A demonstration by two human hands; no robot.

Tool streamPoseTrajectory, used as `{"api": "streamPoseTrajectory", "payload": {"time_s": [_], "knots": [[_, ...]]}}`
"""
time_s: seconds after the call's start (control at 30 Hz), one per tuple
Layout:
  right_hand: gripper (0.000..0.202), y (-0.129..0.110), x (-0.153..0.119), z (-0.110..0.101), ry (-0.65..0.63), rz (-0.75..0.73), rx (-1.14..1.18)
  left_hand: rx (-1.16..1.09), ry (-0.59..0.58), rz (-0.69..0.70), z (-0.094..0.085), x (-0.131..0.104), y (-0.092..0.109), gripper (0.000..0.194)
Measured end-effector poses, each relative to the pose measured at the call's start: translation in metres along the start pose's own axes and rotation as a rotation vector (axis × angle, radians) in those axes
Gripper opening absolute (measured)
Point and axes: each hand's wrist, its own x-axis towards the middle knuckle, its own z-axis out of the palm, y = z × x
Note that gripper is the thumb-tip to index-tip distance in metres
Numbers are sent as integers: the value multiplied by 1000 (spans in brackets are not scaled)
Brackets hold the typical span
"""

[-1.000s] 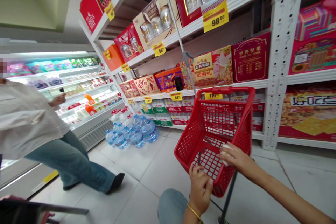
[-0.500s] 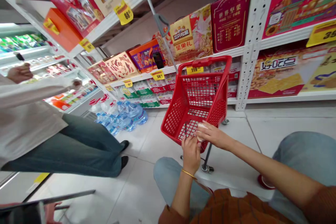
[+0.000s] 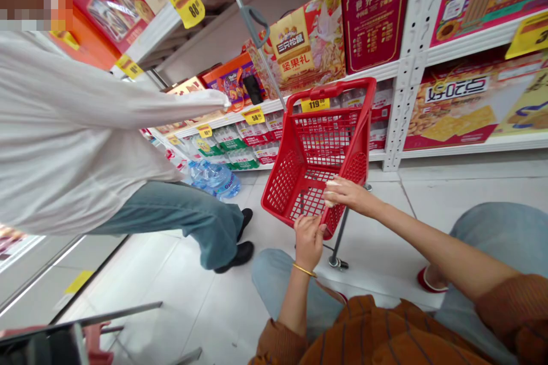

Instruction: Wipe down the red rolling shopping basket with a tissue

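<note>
A red plastic shopping cart (image 3: 319,154) stands tilted on the tiled floor in front of me, its basket bare inside. My left hand (image 3: 309,238) grips the near rim of the basket. My right hand (image 3: 349,194) presses a small white cloth (image 3: 330,201) against the rim on the right side. A gold bangle sits on my left wrist. I am crouched low, with my knees in blue jeans showing on both sides.
A person in a white shirt and jeans (image 3: 85,148) passes close on the left, arm stretched toward the shelf. White shelves (image 3: 454,51) with gift boxes and yellow price tags stand behind the cart. Water jugs (image 3: 214,178) lie on the floor.
The person in white has stepped right, closer to the cart, and reaches toward the shelf. My right hand has slid along the rim to the right. The view has dipped lower.
</note>
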Motion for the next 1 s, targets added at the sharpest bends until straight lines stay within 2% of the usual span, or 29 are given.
{"api": "streamPoseTrajectory", "payload": {"time_s": [0.23,0.37,0.5,0.63,0.73,0.9,1.0], "knots": [[34,22,-1,-3,68,100,77,-10,-15,-13,-2,1,1,28],[35,23,-3,0,105,163,98,31,-49,5,-5,5,1,28],[35,-2,-8,12,177,213,73,131,-112,88,-10,11,2,29],[39,-40,-11,26,117,164,56,181,-147,116,-9,17,5,36],[41,-53,-10,30,115,123,24,147,-155,119,-4,17,4,37],[38,-35,-7,26,70,70,3,110,-103,161,-3,14,-3,39],[36,-17,-5,23,75,109,34,111,-104,171,-5,13,-8,40]]}}
